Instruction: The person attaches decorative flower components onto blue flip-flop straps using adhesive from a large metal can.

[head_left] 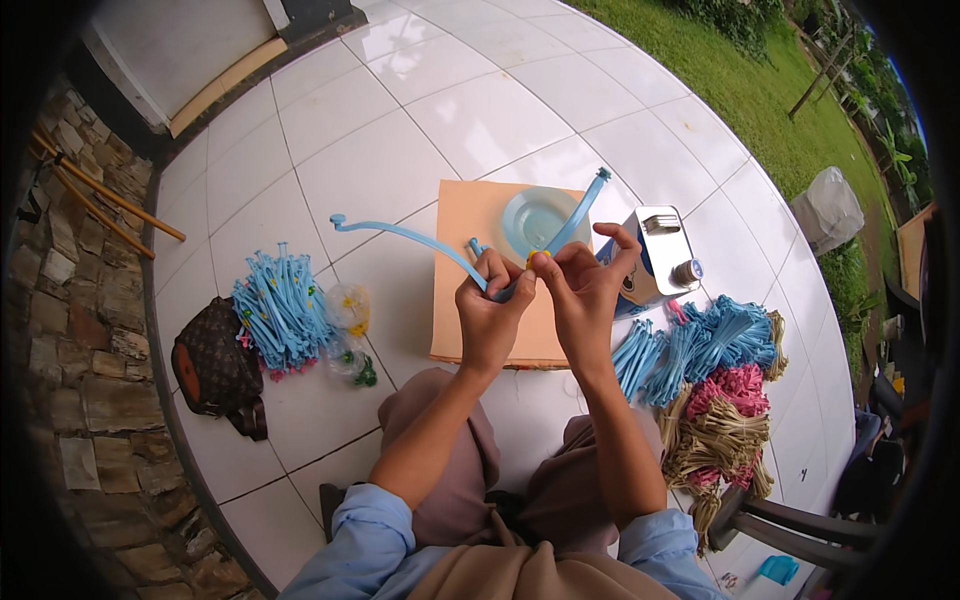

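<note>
Above the cardboard, my left hand and my right hand meet with thumbs and fingertips pinched together. Between the fingertips sits a small yellow piece; its exact kind is too small to tell. A long light-blue plastic strap with a knobbed end runs from my left hand toward the far left. Another blue strap length with a ridged end rises to the upper right from behind the fingers. Whether both lengths are one strap is hidden by my hands. A short blue end shows beside my left fingers.
The cardboard sheet bears a light-blue plate. To its right stands a rectangular metal can. Bundled blue straps, pink ones and tan ones lie at right. Loose blue straps, plastic bags and a brown bag are left.
</note>
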A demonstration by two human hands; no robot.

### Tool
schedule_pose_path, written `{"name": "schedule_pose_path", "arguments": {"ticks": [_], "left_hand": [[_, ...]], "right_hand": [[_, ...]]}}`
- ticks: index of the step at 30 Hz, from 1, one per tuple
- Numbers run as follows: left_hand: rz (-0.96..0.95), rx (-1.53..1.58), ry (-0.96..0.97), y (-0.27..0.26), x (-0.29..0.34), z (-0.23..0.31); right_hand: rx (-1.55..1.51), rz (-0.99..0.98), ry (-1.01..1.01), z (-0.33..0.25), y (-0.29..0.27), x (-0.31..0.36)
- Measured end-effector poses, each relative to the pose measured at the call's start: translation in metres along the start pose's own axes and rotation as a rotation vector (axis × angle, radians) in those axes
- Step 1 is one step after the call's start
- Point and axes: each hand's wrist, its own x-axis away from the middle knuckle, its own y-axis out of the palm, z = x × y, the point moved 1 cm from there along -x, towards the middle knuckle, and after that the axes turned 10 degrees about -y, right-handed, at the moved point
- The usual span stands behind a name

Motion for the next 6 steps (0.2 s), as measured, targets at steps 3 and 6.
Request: {"name": "schedule_pose_path", "arguments": {"ticks": [3,6], "left_hand": [[-0.011,-0.024,0.014,-0.001,0.001,0.001],[-0.005,0.049,-0.009,-0.004,-0.001,0.004]], "right_hand": [[0.074,0.011,-0.036,0.000,0.002,0.000],[0.048,0.039,-0.030,-0.006,0.012,-0.001]]}}
